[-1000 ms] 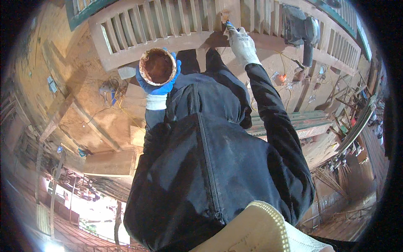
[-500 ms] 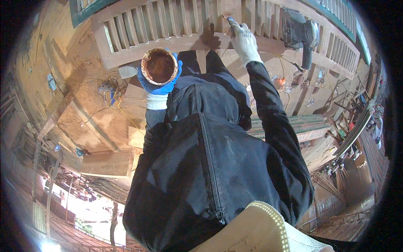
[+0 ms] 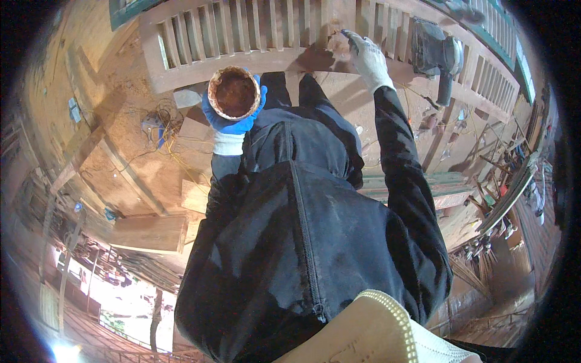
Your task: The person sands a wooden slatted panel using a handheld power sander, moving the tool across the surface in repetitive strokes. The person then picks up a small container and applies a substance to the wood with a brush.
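Left hand (image 3: 233, 124), blue-gloved: fingers cupped around a round pot (image 3: 234, 92) of reddish-brown contents, held up just below the slatted wooden panel (image 3: 254, 42). Right hand (image 3: 369, 57), white-gloved: pressed against the panel's frame; whether it grips anything cannot be told. Dark power sander (image 3: 436, 54): resting on the panel, right of that hand.

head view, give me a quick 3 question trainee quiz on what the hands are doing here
1. True or false: the left hand holds a round container of brown stuff.
2. What does the right hand touch? A. the slatted wooden panel B. the power sander C. the yellow cable
3. What colour is the right hand's glove?

Key: 1 true; 2 A; 3 white.
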Motion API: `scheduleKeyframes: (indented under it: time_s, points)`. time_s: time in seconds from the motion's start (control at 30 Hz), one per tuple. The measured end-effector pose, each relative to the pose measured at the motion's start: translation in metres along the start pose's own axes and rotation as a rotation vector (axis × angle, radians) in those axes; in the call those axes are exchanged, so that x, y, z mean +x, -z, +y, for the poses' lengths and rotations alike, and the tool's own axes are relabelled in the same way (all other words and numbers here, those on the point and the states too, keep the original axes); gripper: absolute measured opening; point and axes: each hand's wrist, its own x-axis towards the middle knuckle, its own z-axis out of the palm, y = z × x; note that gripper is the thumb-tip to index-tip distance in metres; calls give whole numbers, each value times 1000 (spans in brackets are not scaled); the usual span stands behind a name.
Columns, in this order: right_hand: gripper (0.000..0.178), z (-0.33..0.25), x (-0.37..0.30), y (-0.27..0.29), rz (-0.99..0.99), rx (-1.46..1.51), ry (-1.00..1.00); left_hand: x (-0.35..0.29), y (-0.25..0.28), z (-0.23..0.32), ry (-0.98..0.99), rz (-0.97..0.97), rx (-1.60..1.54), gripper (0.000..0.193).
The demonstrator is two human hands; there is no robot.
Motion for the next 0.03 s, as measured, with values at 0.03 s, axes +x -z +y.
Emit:
scheduleKeyframes:
  time_s: [0.03]
  points:
    - [38, 4, 7, -2, -20, 91, 18, 0, 1, 2, 5, -1, -8, 75]
